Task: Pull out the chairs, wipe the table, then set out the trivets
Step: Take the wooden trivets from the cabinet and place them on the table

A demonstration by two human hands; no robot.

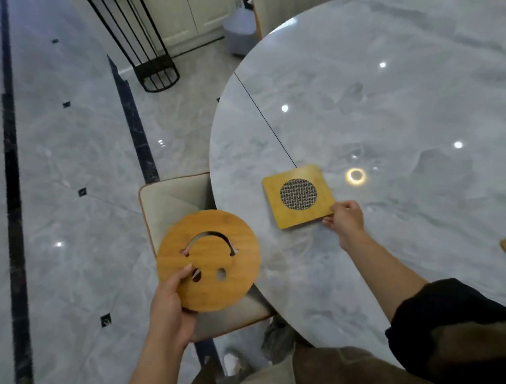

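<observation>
Your left hand (169, 301) grips the round smiley trivet (208, 260) by its edge, out over the chair (170, 198). Your right hand (346, 220) pinches a corner of the square trivet (299, 199) on the tabletop (390, 105). Both look like thin, stiff, light wood; hold them by the rim.

Head view, steeply down over table (391, 120)

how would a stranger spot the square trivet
On the round grey marble table, look near the edge beside the beige chair. The square bamboo trivet lies there, its corner pinched by the right hand. Only it has a round mesh centre.
</observation>
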